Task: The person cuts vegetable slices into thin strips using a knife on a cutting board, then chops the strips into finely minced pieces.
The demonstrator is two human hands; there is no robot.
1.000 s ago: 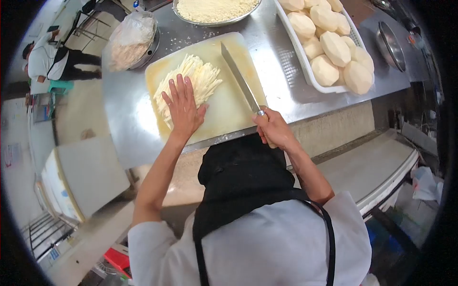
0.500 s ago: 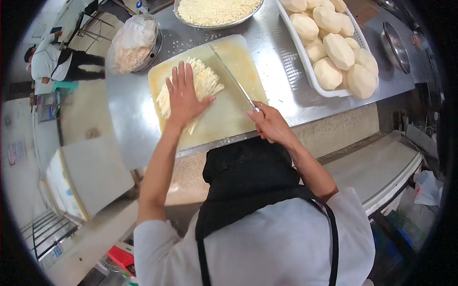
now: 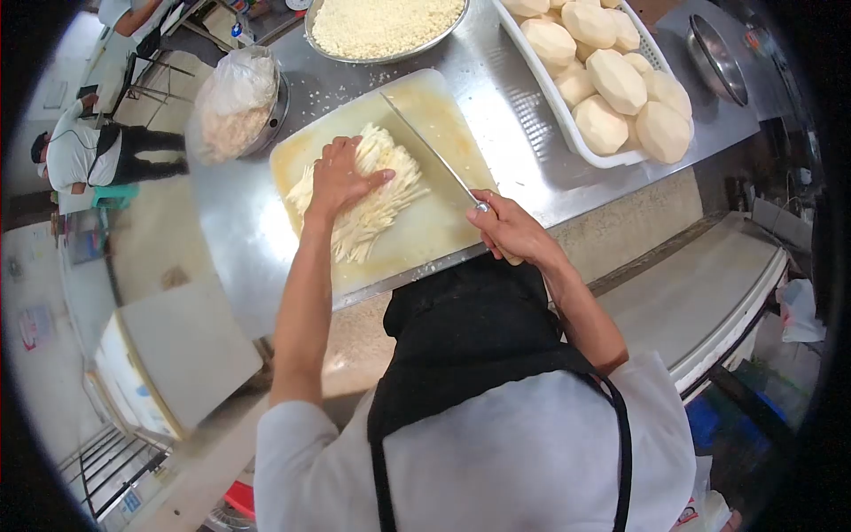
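Note:
A pile of pale cut strips (image 3: 377, 199) lies on the left part of a yellowish cutting board (image 3: 443, 133). My left hand (image 3: 341, 180) rests on the pile's left side, thumb spread to the right and fingers somewhat bent, gripping nothing that I can see. My right hand (image 3: 510, 229) is closed round the wooden handle of a large knife (image 3: 430, 149). The blade points up and left over the board, right of the strips, and does not touch them. The knife's tip is near the board's top edge.
A bowl of finely chopped pale pieces (image 3: 386, 27) stands behind the board. A bagged bowl (image 3: 239, 106) is at the left, a white basket (image 3: 578, 140) of peeled potatoes at the right, and a metal bowl (image 3: 716, 60) beyond. Two people stand at the far left.
My left hand has gone from flat and stretched out to more bent, at the pile's left side. The strips are spread further right and down. The knife stays in my right hand.

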